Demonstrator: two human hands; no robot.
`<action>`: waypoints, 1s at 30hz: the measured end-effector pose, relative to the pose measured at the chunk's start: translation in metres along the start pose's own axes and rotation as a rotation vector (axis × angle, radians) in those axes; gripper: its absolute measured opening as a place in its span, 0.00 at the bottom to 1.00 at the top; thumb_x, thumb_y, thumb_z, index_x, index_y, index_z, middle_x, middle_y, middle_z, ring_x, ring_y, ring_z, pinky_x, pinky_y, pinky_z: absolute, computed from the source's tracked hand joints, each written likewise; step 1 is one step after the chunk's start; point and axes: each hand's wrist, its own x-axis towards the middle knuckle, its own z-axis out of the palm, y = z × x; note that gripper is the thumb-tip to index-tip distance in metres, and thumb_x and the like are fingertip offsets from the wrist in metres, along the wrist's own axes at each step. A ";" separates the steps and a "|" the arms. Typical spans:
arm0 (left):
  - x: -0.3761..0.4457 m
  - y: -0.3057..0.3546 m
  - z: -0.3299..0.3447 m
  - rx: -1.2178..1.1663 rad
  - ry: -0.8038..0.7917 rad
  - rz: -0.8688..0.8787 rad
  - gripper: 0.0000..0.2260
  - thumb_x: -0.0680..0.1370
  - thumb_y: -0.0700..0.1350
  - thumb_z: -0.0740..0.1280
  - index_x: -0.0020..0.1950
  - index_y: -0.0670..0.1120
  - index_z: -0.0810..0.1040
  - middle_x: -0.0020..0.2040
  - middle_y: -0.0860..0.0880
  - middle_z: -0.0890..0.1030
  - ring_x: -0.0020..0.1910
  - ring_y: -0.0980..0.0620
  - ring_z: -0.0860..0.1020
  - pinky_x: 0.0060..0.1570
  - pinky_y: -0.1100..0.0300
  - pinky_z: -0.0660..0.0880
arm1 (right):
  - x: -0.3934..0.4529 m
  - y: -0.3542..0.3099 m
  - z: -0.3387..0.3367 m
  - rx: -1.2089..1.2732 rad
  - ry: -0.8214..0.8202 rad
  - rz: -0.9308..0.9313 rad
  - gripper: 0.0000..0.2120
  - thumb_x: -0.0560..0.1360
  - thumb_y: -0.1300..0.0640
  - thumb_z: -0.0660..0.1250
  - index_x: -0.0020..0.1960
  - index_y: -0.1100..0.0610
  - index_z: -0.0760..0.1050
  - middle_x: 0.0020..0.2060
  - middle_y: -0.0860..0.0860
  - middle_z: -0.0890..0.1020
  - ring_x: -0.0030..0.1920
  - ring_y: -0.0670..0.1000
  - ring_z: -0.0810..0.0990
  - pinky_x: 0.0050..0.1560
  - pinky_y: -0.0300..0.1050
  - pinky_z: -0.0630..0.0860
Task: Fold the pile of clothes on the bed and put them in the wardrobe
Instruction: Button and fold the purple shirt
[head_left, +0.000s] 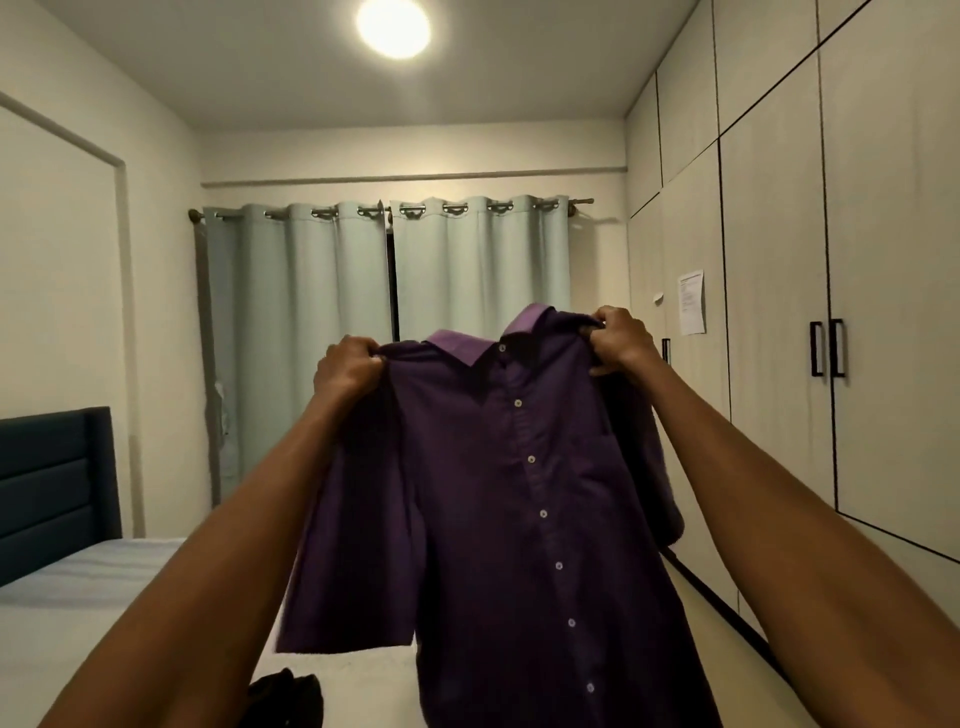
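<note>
Above the bed (78, 582), a purple shirt (498, 499) hangs buttoned; left hand (348, 369) and right hand (621, 340) fingers clamped on its shoulders.

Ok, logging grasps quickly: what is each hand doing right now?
Left hand: grips the purple shirt at one shoulder.
Right hand: grips its other shoulder.

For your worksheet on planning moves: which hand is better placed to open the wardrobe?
Right hand: the wardrobe handles lie on its side. The left hand grips the shirt toward the bed.
</note>
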 end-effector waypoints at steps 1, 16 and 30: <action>-0.001 0.001 0.000 -0.072 0.011 -0.034 0.10 0.76 0.40 0.63 0.52 0.47 0.83 0.44 0.43 0.83 0.42 0.41 0.82 0.40 0.54 0.79 | 0.000 0.000 -0.001 -0.041 -0.014 -0.005 0.11 0.79 0.50 0.64 0.58 0.54 0.76 0.52 0.57 0.82 0.45 0.59 0.83 0.44 0.48 0.80; 0.000 -0.001 -0.019 -0.148 -0.116 0.152 0.10 0.75 0.37 0.70 0.55 0.44 0.79 0.51 0.46 0.81 0.51 0.48 0.78 0.52 0.53 0.77 | -0.004 0.000 -0.033 -0.160 -0.295 -0.124 0.05 0.72 0.58 0.71 0.47 0.57 0.79 0.45 0.55 0.82 0.49 0.55 0.81 0.48 0.48 0.76; -0.004 -0.044 -0.021 -0.552 -0.881 -0.155 0.18 0.74 0.41 0.71 0.63 0.39 0.80 0.46 0.42 0.83 0.31 0.54 0.82 0.25 0.68 0.75 | -0.010 0.030 -0.035 0.131 -0.989 0.144 0.21 0.74 0.52 0.73 0.60 0.65 0.78 0.55 0.62 0.83 0.50 0.58 0.83 0.49 0.50 0.81</action>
